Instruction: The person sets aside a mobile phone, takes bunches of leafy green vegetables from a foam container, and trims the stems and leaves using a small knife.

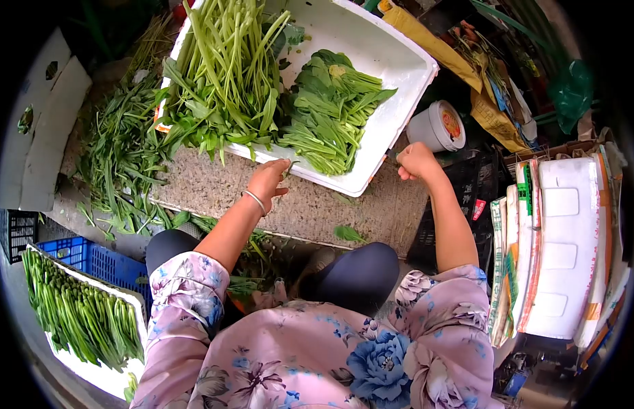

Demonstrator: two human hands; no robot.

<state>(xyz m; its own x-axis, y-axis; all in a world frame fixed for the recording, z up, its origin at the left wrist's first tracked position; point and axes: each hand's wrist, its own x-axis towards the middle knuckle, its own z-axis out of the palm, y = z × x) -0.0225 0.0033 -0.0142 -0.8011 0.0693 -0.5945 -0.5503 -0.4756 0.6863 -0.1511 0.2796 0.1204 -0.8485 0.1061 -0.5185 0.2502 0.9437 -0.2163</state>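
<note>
My left hand, with a bracelet at the wrist, is just below the front edge of a white foam box. Its fingers are partly bent near the rim; whether they hold a small green piece is unclear. My right hand is closed near the box's right corner, and what it holds, if anything, is too small to name. Long-stemmed greens fill the box's left side. Beside them lies a pile of shorter leafy greens, stems toward me.
Loose leaves are heaped on the left of the stone slab. A white tub stands right of the box. Stacked foam boxes are at the right. A blue crate and a tray of greens sit lower left.
</note>
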